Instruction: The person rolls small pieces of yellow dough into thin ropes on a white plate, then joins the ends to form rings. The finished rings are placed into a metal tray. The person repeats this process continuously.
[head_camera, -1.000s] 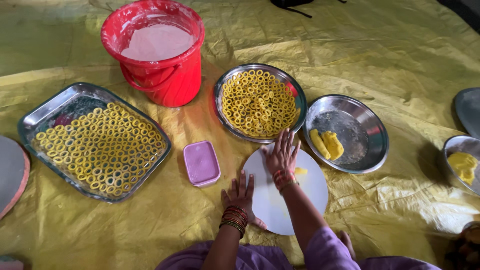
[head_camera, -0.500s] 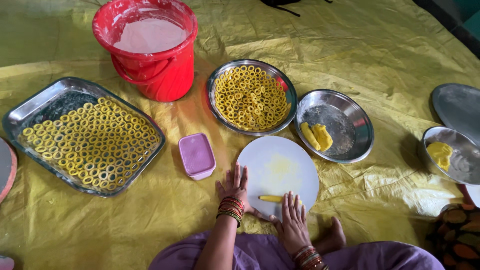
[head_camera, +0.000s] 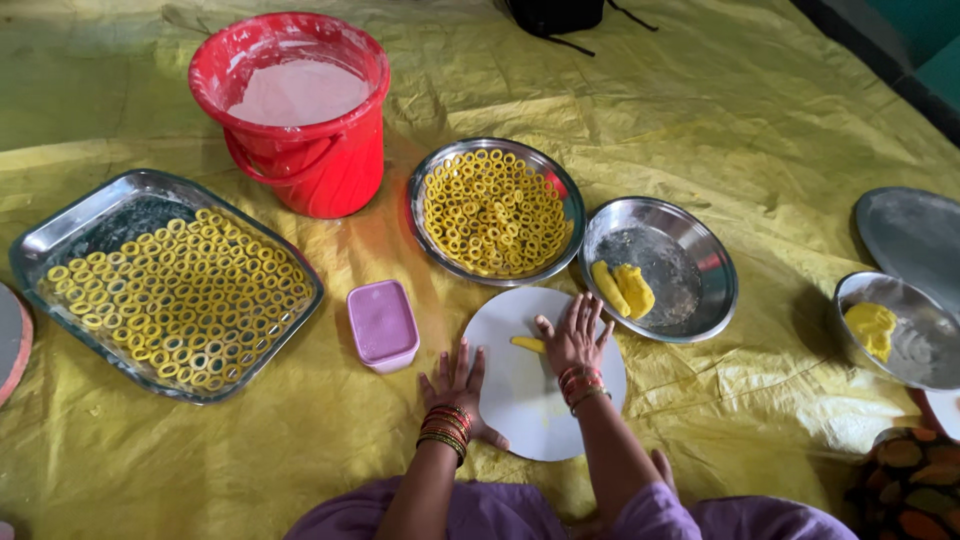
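Observation:
My right hand (head_camera: 575, 335) lies flat, fingers spread, on a round white board (head_camera: 520, 395), pressing a small strip of yellow dough (head_camera: 527, 344) that sticks out to its left. My left hand (head_camera: 455, 382) rests flat on the yellow sheet at the board's left edge, holding nothing. Both wrists wear red and gold bangles. Just beyond the board stands a round steel plate (head_camera: 497, 212) full of yellow dough rings, and to its right a steel plate (head_camera: 680, 275) with two lumps of yellow dough (head_camera: 622, 288).
A rectangular steel tray (head_camera: 160, 280) of dough rings lies at the left. A small pink box (head_camera: 381, 324) sits beside the board. A red bucket (head_camera: 295, 115) holds white powder. More steel plates (head_camera: 900, 320), one with dough, lie at the right on the yellow sheet (head_camera: 700, 100).
My right hand slid back toward me over the board, then forward again, rolling the dough into a strip. The left hand stayed at the board's left edge.

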